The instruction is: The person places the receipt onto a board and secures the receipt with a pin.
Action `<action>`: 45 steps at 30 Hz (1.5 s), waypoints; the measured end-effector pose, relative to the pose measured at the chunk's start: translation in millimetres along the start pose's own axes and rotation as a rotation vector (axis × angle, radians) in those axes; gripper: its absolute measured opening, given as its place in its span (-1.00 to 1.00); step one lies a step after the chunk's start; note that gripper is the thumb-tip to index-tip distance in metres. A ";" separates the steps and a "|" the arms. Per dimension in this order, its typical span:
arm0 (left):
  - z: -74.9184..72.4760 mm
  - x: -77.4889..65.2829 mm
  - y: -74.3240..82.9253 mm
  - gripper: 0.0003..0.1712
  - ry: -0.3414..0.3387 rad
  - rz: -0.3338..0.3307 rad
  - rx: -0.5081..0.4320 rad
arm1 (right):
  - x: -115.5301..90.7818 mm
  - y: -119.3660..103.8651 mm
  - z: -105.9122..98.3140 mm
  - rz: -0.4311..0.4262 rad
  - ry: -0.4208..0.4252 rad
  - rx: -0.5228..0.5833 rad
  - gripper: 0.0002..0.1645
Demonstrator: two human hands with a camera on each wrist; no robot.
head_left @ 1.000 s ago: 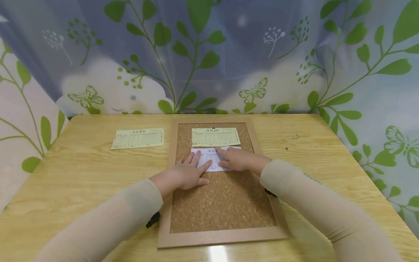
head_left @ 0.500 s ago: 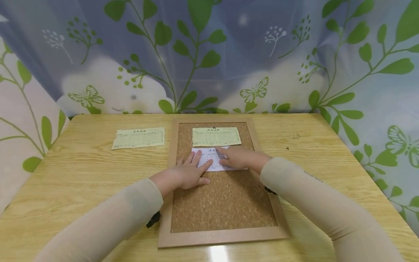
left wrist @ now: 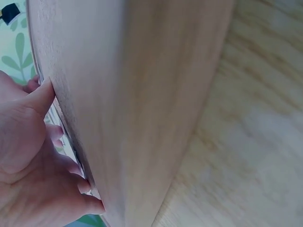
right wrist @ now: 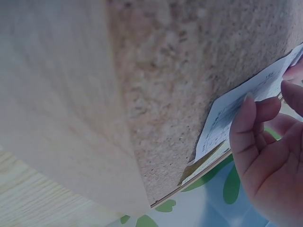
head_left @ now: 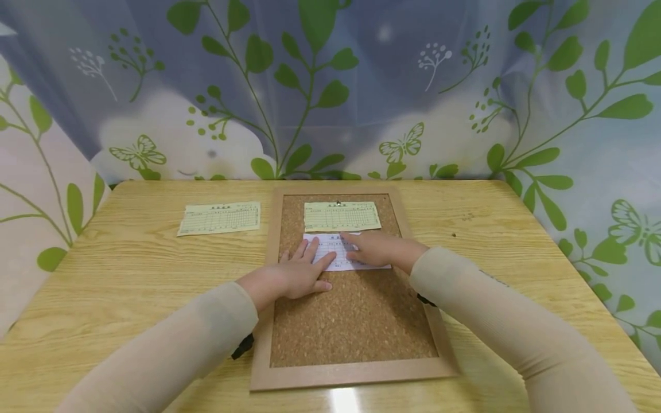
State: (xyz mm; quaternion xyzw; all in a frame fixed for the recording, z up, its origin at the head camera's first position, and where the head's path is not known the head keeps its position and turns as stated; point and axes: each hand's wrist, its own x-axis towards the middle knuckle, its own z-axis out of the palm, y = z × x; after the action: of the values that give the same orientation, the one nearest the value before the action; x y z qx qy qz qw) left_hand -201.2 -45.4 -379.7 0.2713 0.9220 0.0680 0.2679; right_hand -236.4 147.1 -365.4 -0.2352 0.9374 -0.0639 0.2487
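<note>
"Wooden table (head_left: 129, 292), cork board (head_left: 356, 321) on it. How far along?"

"Partway, I'd judge. The left hand (head_left: 291, 279), fingers spread, presses the white slip (head_left: 341, 256); the right hand (head_left: 383, 250), index stretched, touches its top."

"The others?"

"A loose yellow slip (head_left: 219, 218) lies left, off the board. The upper yellow slip (head_left: 341, 218) shows a pin (head_left: 338, 203); the white, none visible."

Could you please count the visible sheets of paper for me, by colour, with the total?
Yellow: 2 (left sheet, on the table; upper sheet, on the cork board)
White: 1 (lower sheet, on the same board)
Total: 3
</note>
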 end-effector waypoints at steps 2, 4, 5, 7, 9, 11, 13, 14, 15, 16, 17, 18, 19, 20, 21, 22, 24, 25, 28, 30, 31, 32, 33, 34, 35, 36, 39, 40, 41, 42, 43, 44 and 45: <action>0.7 -0.1 -0.2 -0.18 0.002 0.001 0.002 | -0.1 0.2 0.3 0.001 0.003 0.008 -0.30; 1.4 0.4 -0.5 -0.18 0.003 0.001 0.000 | 0.0 0.7 0.8 0.000 0.009 0.015 -0.30; 1.6 0.5 -0.5 -0.18 0.002 0.002 -0.002 | -0.1 1.0 1.2 -0.001 0.013 0.017 -0.31; 2.0 0.8 -0.6 -0.18 0.002 0.003 -0.004 | -0.2 1.9 2.0 -0.002 0.017 0.025 -0.31; 2.2 0.9 -0.4 -0.19 0.002 0.004 -0.005 | -0.4 3.0 2.9 -0.003 0.021 0.031 -0.31; 2.1 0.8 -0.1 -0.19 0.002 0.003 -0.002 | -0.6 3.9 3.7 -0.006 0.026 0.035 -0.31; 2.1 1.2 0.2 -0.19 0.001 0.003 0.003 | -0.9 4.5 4.1 -0.009 0.029 0.040 -0.31; 2.0 1.4 0.3 -0.19 0.001 0.002 0.005 | -1.1 4.7 4.3 -0.010 0.031 0.040 -0.31; 1.9 1.5 0.4 -0.19 0.000 0.002 0.006 | -1.2 4.9 4.5 -0.011 0.033 0.039 -0.31; 1.8 1.6 0.5 -0.19 -0.001 0.002 0.009 | -1.3 5.0 4.7 -0.011 0.034 0.037 -0.31; 1.7 1.7 0.5 -0.19 -0.001 0.001 0.011 | -1.3 5.0 4.7 -0.011 0.035 0.036 -0.31; 1.7 1.7 0.6 -0.19 -0.002 0.001 0.011 | -1.4 5.0 4.7 -0.010 0.035 0.035 -0.31; 1.6 1.6 0.6 -0.19 -0.003 0.000 0.012 | -1.3 5.0 4.7 -0.009 0.035 0.031 -0.31; 1.6 1.5 0.7 -0.19 -0.003 -0.001 0.011 | -1.3 4.9 4.6 -0.009 0.035 0.028 -0.31; 1.5 1.4 0.7 -0.19 -0.004 -0.001 0.012 | -1.3 4.9 4.5 -0.008 0.035 0.027 -0.31; 1.4 1.3 0.7 -0.19 -0.004 -0.002 0.012 | -1.4 4.8 4.4 -0.007 0.034 0.027 -0.31; 1.4 1.2 0.6 -0.19 -0.004 -0.001 0.011 | -2.0 4.7 4.1 -0.005 0.033 0.031 -0.31; 1.3 1.1 0.7 -0.19 -0.005 0.000 0.011 | -2.4 4.6 3.9 -0.005 0.031 0.033 -0.31; 1.0 1.0 0.9 -0.19 -0.006 0.001 0.010 | -3.8 4.5 3.8 -0.012 0.022 0.037 -0.30; 0.8 0.9 1.0 -0.19 -0.006 0.000 0.012 | -4.4 4.4 3.8 -0.023 0.019 0.029 -0.30; 0.7 0.9 1.1 -0.19 -0.006 -0.001 0.013 | -4.6 4.4 3.9 -0.030 0.019 0.024 -0.30; 0.6 0.9 1.0 -0.19 -0.006 -0.003 0.014 | -4.5 4.4 4.0 -0.035 0.019 0.018 -0.29; 0.6 1.0 0.9 -0.19 -0.006 -0.004 0.015 | -4.4 4.3 4.1 -0.039 0.021 0.011 -0.29; 0.5 1.1 0.7 -0.19 -0.006 -0.005 0.016 | -4.0 4.3 4.2 -0.041 0.021 0.005 -0.29; 0.4 1.1 0.6 -0.19 -0.007 -0.006 0.018 | -3.6 4.4 4.5 -0.043 0.023 0.001 -0.28; 0.3 1.0 0.6 -0.19 -0.007 -0.006 0.019 | -3.2 4.5 4.7 -0.041 0.024 -0.002 -0.28; -0.1 0.9 0.7 -0.18 -0.006 -0.004 0.027 | -1.9 4.9 5.1 -0.036 0.020 -0.006 -0.27; -0.2 0.8 0.8 -0.18 -0.005 -0.004 0.030 | -1.5 5.1 5.4 -0.035 0.018 -0.007 -0.27; -0.4 0.6 1.0 -0.18 -0.006 -0.005 0.032 | -1.1 5.1 5.5 -0.035 0.017 -0.008 -0.27; -0.5 0.3 1.1 -0.18 -0.007 -0.006 0.034 | -0.8 5.1 5.6 -0.034 0.015 -0.009 -0.26; -0.6 0.2 1.2 -0.18 -0.007 -0.006 0.035 | -0.5 5.1 5.6 -0.035 0.012 -0.008 -0.26; -0.8 -0.3 1.3 -0.18 -0.008 -0.007 0.036 | -0.2 5.0 5.6 -0.035 0.010 -0.009 -0.26; -0.8 -0.6 1.4 -0.18 -0.009 -0.009 0.035 | 0.1 4.9 5.7 -0.035 0.008 -0.011 -0.26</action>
State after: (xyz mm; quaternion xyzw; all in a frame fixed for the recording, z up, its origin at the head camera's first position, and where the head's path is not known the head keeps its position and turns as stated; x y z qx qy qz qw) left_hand -200.6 -44.5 -378.4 0.2722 0.9230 0.0495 0.2674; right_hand -235.7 151.4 -371.6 -0.2528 0.9344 -0.0642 0.2426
